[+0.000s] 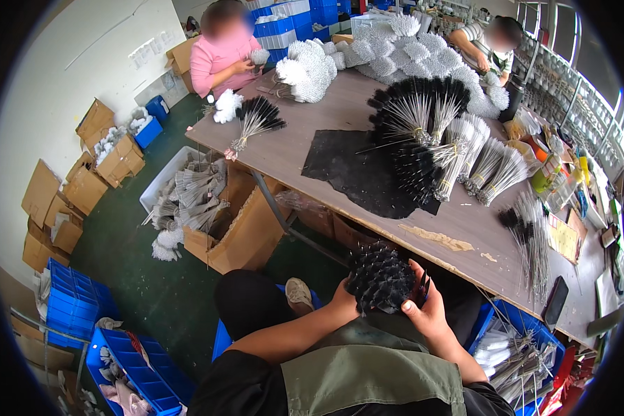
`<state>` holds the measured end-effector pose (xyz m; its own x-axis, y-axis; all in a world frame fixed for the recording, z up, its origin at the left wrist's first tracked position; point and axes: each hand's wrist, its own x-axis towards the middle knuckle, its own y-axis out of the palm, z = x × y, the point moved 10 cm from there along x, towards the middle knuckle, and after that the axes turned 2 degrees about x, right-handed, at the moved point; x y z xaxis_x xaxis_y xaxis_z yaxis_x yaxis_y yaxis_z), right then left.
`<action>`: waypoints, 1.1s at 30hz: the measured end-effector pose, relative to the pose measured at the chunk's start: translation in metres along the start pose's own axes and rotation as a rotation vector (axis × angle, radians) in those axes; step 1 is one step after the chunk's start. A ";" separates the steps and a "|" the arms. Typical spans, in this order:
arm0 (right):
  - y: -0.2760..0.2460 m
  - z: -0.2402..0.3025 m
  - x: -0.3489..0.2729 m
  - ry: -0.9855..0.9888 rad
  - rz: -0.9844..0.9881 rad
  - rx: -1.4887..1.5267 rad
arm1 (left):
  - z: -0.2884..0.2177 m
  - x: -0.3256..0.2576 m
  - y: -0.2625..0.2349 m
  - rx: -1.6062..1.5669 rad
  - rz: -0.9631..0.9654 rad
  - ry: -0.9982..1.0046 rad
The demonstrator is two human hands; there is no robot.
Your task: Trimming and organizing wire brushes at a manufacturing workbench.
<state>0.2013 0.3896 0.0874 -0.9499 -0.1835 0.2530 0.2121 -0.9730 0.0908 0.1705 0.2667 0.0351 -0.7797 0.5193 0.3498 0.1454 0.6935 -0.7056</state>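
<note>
Both my hands hold a thick bundle of black-tipped wire brushes [380, 279] in front of my chest, just below the table's near edge. My left hand [342, 299] cups the bundle from the left and underneath. My right hand [424, 305] grips its right side, fingers wrapped around the stems. The black bristle heads point up and away from me. On the wooden table [326, 114] beyond lie tied bundles of black brushes [416, 114] and a dark mat [357, 170].
White brush bundles [395, 48] pile up at the table's far end, where two other people work. An open cardboard box [239, 232] and a white bin of brushes [184, 197] stand on the green floor at left. Blue crates [135, 374] sit near my knees; another blue crate of brushes [516, 350] is at right.
</note>
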 end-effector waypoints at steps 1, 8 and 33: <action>0.000 0.000 0.000 0.004 0.001 -0.005 | -0.001 -0.003 0.000 -0.006 -0.002 -0.001; 0.009 0.001 0.003 -0.032 0.034 -0.222 | 0.044 -0.021 0.023 -0.853 -0.054 -0.238; -0.015 -0.073 -0.021 0.439 -0.230 0.360 | -0.048 0.040 -0.033 0.504 0.083 0.316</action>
<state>0.2016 0.3981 0.0106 -0.9703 -0.0892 -0.2248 -0.0180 -0.9003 0.4349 0.1637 0.2884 0.1013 -0.5479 0.7384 0.3931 -0.1694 0.3622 -0.9166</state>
